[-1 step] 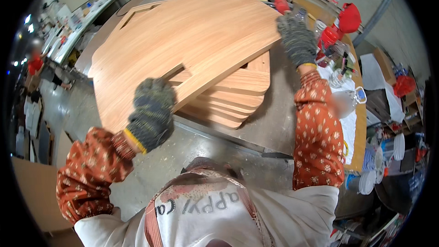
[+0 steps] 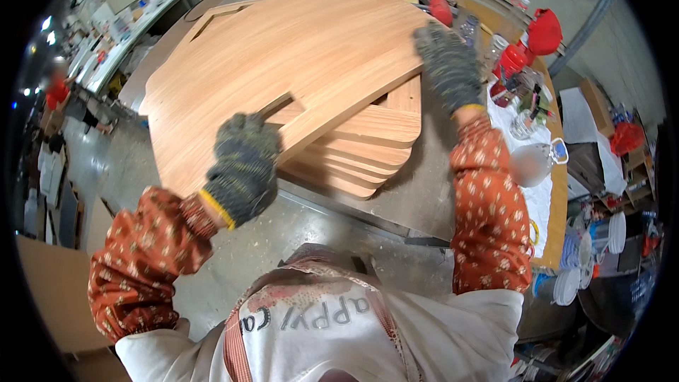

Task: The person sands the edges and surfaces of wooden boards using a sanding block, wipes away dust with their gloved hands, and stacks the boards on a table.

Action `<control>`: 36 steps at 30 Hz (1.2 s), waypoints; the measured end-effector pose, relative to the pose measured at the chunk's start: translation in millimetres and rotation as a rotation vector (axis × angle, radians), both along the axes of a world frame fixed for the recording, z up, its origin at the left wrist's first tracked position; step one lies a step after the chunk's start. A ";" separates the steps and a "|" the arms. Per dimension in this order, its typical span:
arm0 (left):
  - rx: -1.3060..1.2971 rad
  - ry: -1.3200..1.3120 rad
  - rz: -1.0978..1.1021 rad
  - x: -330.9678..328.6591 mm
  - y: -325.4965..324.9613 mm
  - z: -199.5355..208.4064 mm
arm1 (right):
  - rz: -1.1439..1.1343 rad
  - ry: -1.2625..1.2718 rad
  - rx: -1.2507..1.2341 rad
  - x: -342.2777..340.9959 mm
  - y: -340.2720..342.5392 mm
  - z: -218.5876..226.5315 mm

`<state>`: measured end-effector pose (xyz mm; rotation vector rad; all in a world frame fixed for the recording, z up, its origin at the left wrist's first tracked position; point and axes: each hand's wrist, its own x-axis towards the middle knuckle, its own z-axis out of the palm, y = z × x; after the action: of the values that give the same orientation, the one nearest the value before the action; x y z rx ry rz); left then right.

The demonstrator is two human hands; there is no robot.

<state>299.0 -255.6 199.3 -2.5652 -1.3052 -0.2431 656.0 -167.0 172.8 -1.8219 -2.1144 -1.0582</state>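
Observation:
A large light-brown wooden panel (image 2: 290, 49) with rounded corners and a narrow notch in its near edge lies askew over a stack of similar wooden boards (image 2: 361, 145). My left hand (image 2: 244, 166), in a dark grey knitted glove, grips the panel's near edge just left of the notch. On the panel's right end, my right hand (image 2: 451, 69), in a matching glove, has its fingers curled over the edge. The undersides of both grips are hidden. The stacked boards jut out below the panel, their rounded corners fanned toward me.
The stack rests on a dark worktable (image 2: 431, 198). Along its right side are a white cloth (image 2: 541, 205), red containers (image 2: 511, 60), clear bottles and small tools. Several white buckets (image 2: 567, 283) stand at the lower right. Another person (image 2: 60, 95) is far left, near a long white bench (image 2: 134, 42).
My left hand has shifted slightly right and up with the panel's near edge. The right hand has come slightly left and down along the panel's end. The panel has turned a little.

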 end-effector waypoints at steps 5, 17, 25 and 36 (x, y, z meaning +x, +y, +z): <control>-0.227 -0.038 -0.007 -12.4 -11.3 30.4 | 0.697 0.314 0.031 -167.2 -100.8 13.7; 0.031 0.197 -0.323 -161.3 -11.7 43.1 | -0.020 -0.044 -0.170 -34.3 7.0 17.1; 0.051 -0.081 -0.466 -81.5 -20.2 -3.4 | 0.180 0.166 -0.009 -125.2 -67.6 15.5; 0.160 -0.143 -0.601 -55.9 -47.5 -13.3 | 0.180 0.216 0.104 -142.9 -121.6 12.7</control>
<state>243.0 -303.1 186.0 -2.7646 -0.4863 -0.6202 513.2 -288.7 185.5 -1.5858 -2.0124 -0.8689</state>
